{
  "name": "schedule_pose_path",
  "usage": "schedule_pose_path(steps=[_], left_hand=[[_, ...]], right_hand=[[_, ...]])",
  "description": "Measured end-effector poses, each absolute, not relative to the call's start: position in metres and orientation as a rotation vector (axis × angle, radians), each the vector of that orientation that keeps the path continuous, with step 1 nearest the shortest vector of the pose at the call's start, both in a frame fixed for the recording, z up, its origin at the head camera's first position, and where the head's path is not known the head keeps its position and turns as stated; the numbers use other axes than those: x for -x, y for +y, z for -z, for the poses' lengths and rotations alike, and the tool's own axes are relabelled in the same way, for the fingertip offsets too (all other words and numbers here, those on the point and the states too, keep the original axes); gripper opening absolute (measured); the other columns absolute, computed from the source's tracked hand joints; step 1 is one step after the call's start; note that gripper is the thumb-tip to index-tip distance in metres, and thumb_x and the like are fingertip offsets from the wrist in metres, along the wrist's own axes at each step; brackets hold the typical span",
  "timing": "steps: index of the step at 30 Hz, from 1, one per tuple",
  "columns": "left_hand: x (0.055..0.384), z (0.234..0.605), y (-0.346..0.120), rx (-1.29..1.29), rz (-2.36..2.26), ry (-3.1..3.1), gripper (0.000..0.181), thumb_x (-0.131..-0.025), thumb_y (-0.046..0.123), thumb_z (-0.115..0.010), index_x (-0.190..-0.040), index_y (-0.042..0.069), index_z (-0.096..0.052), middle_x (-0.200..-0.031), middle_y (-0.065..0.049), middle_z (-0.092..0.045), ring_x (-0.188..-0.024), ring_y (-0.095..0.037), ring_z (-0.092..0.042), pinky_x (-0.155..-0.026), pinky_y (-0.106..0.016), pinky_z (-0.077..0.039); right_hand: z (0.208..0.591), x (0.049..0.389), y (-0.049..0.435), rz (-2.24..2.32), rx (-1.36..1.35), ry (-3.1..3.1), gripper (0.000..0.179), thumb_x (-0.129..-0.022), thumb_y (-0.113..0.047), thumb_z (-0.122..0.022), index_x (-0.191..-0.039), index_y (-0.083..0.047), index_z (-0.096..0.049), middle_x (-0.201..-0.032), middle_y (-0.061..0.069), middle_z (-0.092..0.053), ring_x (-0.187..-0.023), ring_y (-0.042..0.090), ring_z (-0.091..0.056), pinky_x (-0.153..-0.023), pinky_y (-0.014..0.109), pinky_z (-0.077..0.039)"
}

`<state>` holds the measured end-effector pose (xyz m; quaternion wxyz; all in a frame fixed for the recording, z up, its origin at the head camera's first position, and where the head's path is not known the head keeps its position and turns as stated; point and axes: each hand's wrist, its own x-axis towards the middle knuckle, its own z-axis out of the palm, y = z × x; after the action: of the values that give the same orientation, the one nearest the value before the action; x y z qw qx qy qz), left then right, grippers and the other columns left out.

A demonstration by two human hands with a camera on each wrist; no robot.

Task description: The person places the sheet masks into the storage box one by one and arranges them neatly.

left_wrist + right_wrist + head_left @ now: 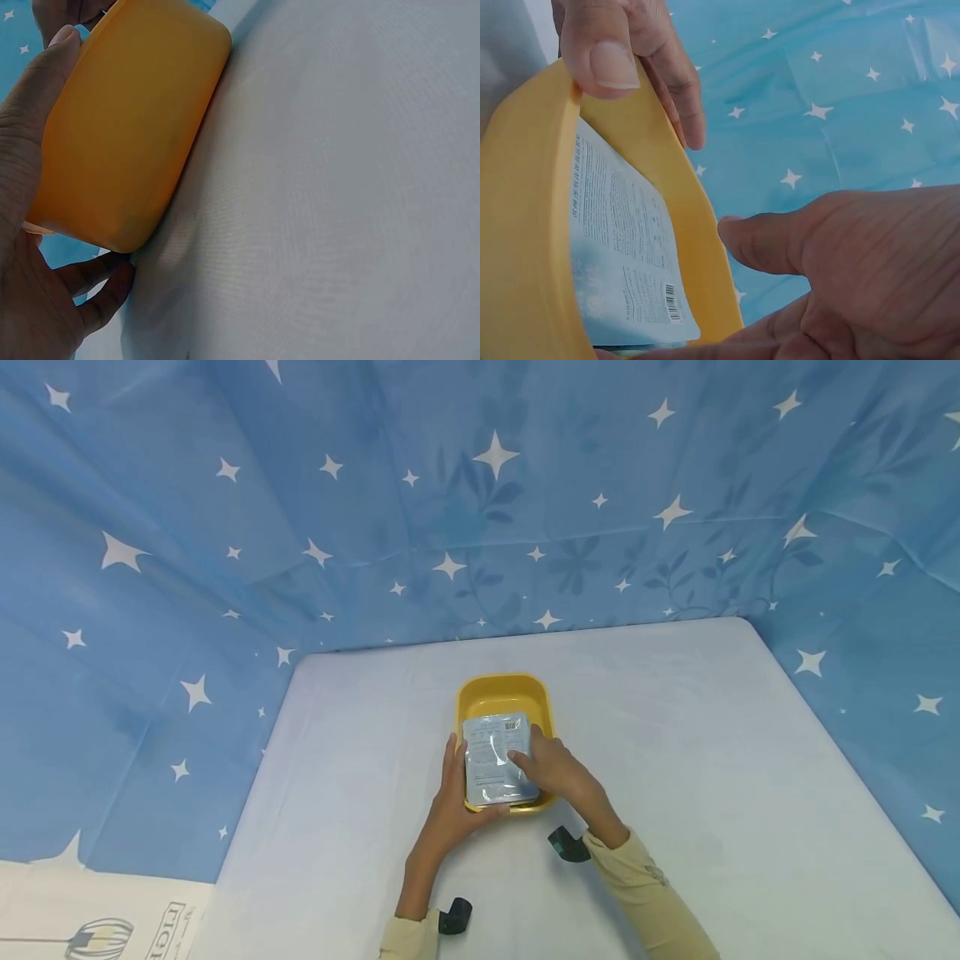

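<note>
A yellow plastic tub (504, 687) stands on the white table, and a flat, shiny pale-blue packet (495, 760) with printed text and a barcode lies inside it. My left hand (452, 806) holds the tub's near left corner. Its thumb is at the near rim and its fingers run along the left side; the left wrist view shows fingertips low by the tub's base. Over the tub's right side is my right hand (553, 766). In the right wrist view its thumb (765, 240) stretches out above the packet (622, 247), while its other fingers reach along the packet's barcode end, partly hidden.
A white cloth covers the table (675, 760). Blue curtains (420, 510) with white stars hang behind and along both sides. Pale fabric with a printed whisk (101, 937) lies at the lower left. Each wrist carries a small black camera (454, 917).
</note>
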<state>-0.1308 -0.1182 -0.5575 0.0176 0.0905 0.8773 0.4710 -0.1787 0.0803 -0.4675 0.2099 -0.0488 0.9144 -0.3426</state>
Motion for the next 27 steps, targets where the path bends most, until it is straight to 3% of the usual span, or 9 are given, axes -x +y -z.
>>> schedule_pose_path(steps=[8,15,21,27], left_hand=[[0.1308,0.5585,-0.1183,-0.271,-1.463,2.727,0.119,-0.071,0.059,-0.08,-0.159,0.025,-0.006,-0.165,0.012,0.009,-0.145,-0.029,-0.031,-0.107,-0.055,-0.039],[0.1305,0.5574,-0.1174,-0.249,-1.464,2.716,0.119,-0.071,0.058,-0.08,-0.159,0.024,-0.007,-0.165,0.013,0.009,-0.148,-0.028,-0.026,-0.109,-0.055,-0.038],[0.1301,0.557,-0.1173,-0.253,-1.459,2.713,0.119,-0.07,0.058,-0.08,-0.158,0.024,-0.008,-0.165,0.012,0.009,-0.148,-0.029,-0.025,-0.109,-0.055,-0.038],[0.1308,0.555,-0.1179,-0.269,-1.461,2.72,0.119,-0.071,0.058,-0.08,-0.159,0.024,-0.007,-0.166,0.008,0.008,-0.147,-0.03,-0.028,-0.107,-0.055,-0.039]], right_hand=[[0.4679,0.1781,0.0817,0.944,0.186,2.521,0.077,-0.099,-0.034,-0.056,-0.151,0.009,-0.018,-0.098,0.015,-0.064,-0.069,0.018,-0.059,-0.058,0.027,-0.047],[0.4681,0.1767,0.0819,0.89,0.24,2.538,0.077,-0.1,-0.032,-0.055,-0.15,0.012,-0.018,-0.107,0.019,-0.065,-0.076,0.019,-0.062,-0.063,0.028,-0.049],[0.4705,0.1758,0.0815,0.878,0.248,2.554,0.069,-0.1,-0.031,-0.056,-0.147,0.012,-0.029,-0.106,0.018,-0.065,-0.076,0.018,-0.062,-0.065,0.029,-0.05],[0.4678,0.1753,0.0838,0.88,0.26,2.569,0.062,-0.1,-0.031,-0.055,-0.143,0.01,-0.038,-0.08,0.007,-0.061,-0.066,0.016,-0.058,-0.062,0.027,-0.047]])
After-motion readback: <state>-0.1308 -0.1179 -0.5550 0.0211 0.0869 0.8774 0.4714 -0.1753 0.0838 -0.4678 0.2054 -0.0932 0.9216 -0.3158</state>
